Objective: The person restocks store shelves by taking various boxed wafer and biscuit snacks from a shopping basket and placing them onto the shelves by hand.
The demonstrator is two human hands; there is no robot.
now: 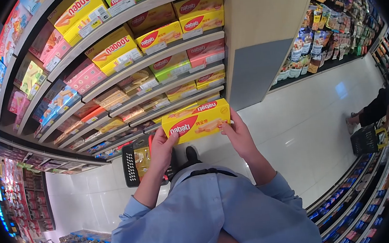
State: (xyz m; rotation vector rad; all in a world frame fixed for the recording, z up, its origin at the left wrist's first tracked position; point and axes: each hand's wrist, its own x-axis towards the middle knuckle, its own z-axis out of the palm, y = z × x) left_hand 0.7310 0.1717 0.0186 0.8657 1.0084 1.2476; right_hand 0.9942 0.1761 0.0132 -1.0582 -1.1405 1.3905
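Between my two hands is a yellow box of Nabati wafers [204, 126], held out in front of me with its printed face turned up toward my head. My left hand [162, 147] grips the box's left end, thumb on the front face. At the right end, my right hand [237, 136] is closed round the edge with its thumb near the lower corner. The fingers behind the box are hidden. Below my left forearm, a black shopping basket [130, 165] with something yellow inside is on the floor.
Shelves [151, 51] of boxed wafers rise ahead and to the left, ending at a wood-coloured panel [246, 29]. Hanging snack bags [321, 36] are at the far right. A person's leg [374, 111] and a dark basket [364, 140] are right. Low shelving [358, 199] curves lower right.
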